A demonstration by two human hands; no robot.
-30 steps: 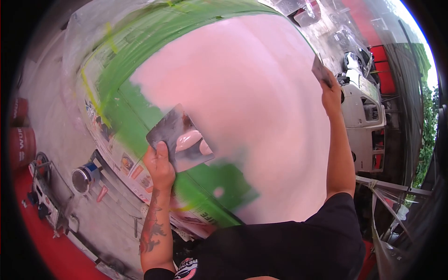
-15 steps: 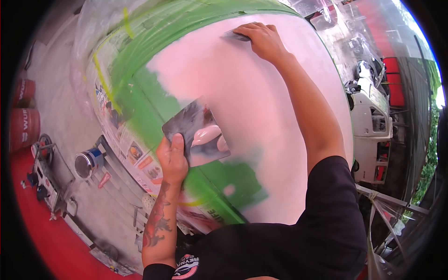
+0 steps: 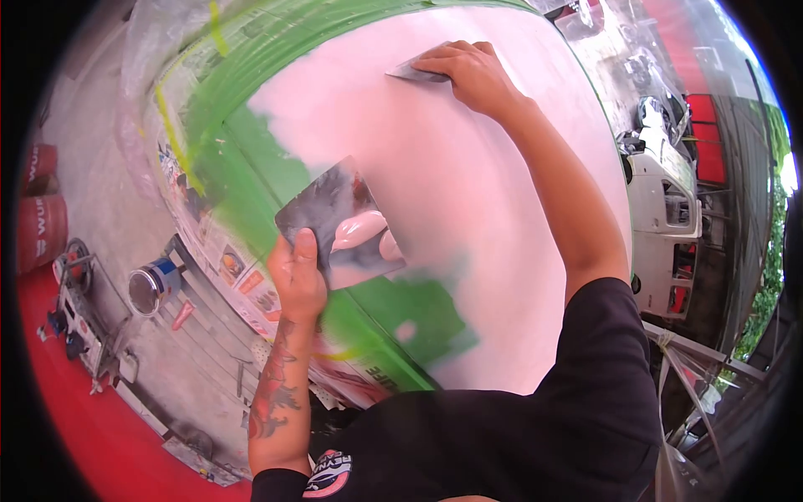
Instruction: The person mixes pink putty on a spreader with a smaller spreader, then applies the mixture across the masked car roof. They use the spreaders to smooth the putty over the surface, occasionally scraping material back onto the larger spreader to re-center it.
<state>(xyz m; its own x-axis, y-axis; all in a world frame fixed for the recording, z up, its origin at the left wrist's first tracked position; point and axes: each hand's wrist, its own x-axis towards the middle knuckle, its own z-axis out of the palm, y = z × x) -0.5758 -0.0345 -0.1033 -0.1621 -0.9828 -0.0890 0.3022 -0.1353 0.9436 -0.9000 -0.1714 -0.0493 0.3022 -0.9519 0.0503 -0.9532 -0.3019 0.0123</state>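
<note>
My left hand (image 3: 299,272) is closed on a flat, dark mixing plate (image 3: 314,209), thumb on top. Two dollops of pale pink putty (image 3: 360,228) lie on the plate. My right hand (image 3: 470,74) grips a thin grey spreader (image 3: 414,70), whose edge meets the panel near its far end. That large curved panel (image 3: 502,251) is coated mostly in pale pink, with green paint (image 3: 418,326) showing at the left and near side. My right fingers cover part of the spreader.
Newspaper masking (image 3: 242,272) and yellow tape edge the panel's left side, with clear plastic sheeting (image 3: 142,92) beyond. A paint can (image 3: 155,286) stands on the left, near red drums (image 3: 42,226). To the right is a white vehicle (image 3: 665,201).
My right hand has turned slightly, so more of the spreader shows, its tip further left. The plate in my left hand appears a little further left and up; the view has shifted slightly.
</note>
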